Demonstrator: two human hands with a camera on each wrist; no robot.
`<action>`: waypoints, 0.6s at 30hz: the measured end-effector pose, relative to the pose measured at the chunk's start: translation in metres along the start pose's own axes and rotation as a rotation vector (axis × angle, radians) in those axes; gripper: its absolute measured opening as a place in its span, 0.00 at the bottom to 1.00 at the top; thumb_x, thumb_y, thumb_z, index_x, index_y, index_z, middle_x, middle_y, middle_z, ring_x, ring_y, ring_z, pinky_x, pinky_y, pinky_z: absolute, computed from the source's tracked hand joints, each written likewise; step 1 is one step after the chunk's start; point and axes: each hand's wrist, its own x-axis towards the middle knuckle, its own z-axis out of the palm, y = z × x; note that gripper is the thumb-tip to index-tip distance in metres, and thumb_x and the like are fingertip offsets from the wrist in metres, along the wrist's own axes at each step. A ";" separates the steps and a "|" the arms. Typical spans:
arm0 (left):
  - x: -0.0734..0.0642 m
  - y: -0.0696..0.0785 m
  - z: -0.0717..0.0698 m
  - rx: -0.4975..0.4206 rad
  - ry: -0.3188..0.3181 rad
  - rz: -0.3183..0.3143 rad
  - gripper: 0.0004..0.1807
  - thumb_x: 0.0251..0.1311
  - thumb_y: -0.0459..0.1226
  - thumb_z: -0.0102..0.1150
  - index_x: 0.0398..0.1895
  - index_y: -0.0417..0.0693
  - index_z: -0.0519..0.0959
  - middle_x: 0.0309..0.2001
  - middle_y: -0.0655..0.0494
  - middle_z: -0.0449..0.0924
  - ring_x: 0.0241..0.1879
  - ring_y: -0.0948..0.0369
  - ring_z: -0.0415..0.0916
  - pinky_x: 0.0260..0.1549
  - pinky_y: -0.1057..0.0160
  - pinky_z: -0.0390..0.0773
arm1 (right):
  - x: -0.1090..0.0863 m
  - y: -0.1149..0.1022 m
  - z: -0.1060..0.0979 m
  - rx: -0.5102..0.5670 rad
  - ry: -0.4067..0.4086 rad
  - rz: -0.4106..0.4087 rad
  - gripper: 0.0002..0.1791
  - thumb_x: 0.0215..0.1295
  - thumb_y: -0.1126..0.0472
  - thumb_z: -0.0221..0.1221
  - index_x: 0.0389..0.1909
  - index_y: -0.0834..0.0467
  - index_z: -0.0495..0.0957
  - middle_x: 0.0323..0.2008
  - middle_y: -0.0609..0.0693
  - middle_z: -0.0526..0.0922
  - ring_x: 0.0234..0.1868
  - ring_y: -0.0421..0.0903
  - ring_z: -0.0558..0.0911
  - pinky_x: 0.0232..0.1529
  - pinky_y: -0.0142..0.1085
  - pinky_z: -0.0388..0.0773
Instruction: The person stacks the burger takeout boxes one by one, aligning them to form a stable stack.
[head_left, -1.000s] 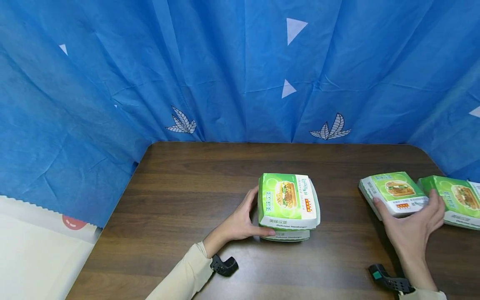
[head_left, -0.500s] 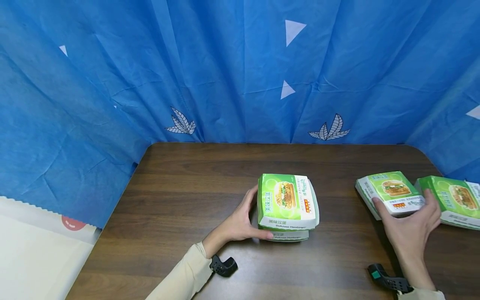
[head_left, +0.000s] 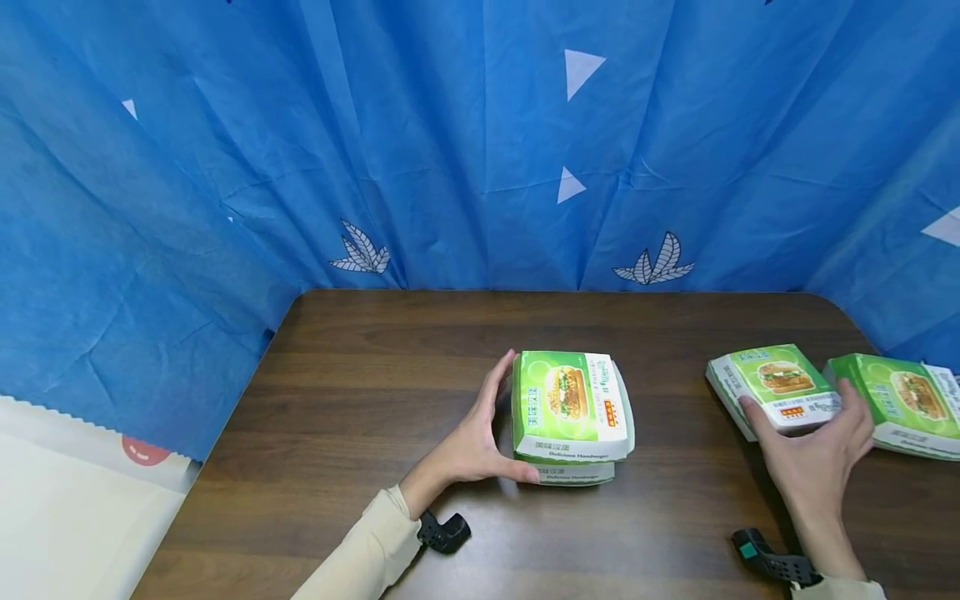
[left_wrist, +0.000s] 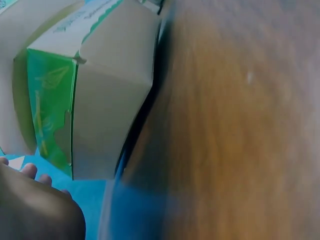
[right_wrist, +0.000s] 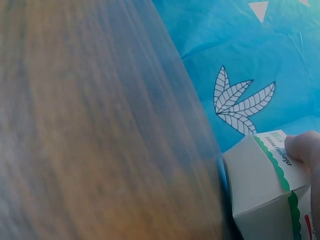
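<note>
Two green-and-white hamburger boxes are stacked mid-table, the upper box (head_left: 570,404) covering most of the lower box (head_left: 577,474). At the stack's left side my left hand (head_left: 471,442) has its fingers spread, the thumb overlapping the lower box's front corner. The left wrist view shows the fingertips (left_wrist: 30,171) apart from the stacked cartons (left_wrist: 102,110). On the right, my right hand (head_left: 813,458) grips another hamburger box (head_left: 783,379) from its near side, thumb at the left and fingers at the right. In the right wrist view the thumb (right_wrist: 302,146) presses that box's side (right_wrist: 255,175).
A further hamburger box (head_left: 911,400) lies directly right of the gripped one, by the table's right edge. Dark wood table (head_left: 360,375) runs back to a blue curtain (head_left: 465,150). A pale surface (head_left: 67,500) lies beyond the left edge. Black camera bands (head_left: 444,533) sit at the wrists.
My left fingers have loosened and spread slightly away from the stack. The right hand keeps its grip on its box. The whole head view has shifted a little.
</note>
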 end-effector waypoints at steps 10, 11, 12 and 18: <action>0.002 0.007 -0.006 0.022 0.035 0.067 0.76 0.36 0.78 0.68 0.84 0.68 0.35 0.83 0.64 0.39 0.82 0.55 0.37 0.76 0.34 0.46 | 0.000 -0.001 0.000 -0.005 0.002 0.014 0.57 0.55 0.52 0.74 0.81 0.48 0.49 0.78 0.54 0.52 0.78 0.50 0.49 0.78 0.48 0.42; 0.002 0.009 -0.006 0.021 0.035 0.072 0.75 0.37 0.78 0.68 0.84 0.68 0.36 0.83 0.64 0.39 0.82 0.55 0.38 0.76 0.33 0.46 | 0.000 0.000 0.000 -0.006 0.003 0.013 0.57 0.55 0.52 0.74 0.81 0.48 0.49 0.78 0.54 0.52 0.78 0.50 0.49 0.78 0.48 0.42; 0.003 0.010 -0.006 0.025 0.035 0.076 0.74 0.38 0.78 0.67 0.84 0.68 0.36 0.83 0.64 0.40 0.82 0.55 0.38 0.76 0.33 0.46 | 0.000 0.000 0.000 -0.007 0.003 0.014 0.57 0.55 0.52 0.74 0.81 0.48 0.49 0.78 0.54 0.53 0.78 0.50 0.49 0.78 0.49 0.42; 0.003 0.014 -0.006 0.047 0.046 0.079 0.73 0.38 0.79 0.65 0.84 0.69 0.37 0.83 0.65 0.40 0.82 0.56 0.39 0.76 0.34 0.47 | 0.000 -0.002 0.000 -0.006 0.004 0.005 0.57 0.56 0.52 0.74 0.81 0.48 0.50 0.77 0.54 0.53 0.77 0.51 0.50 0.78 0.49 0.42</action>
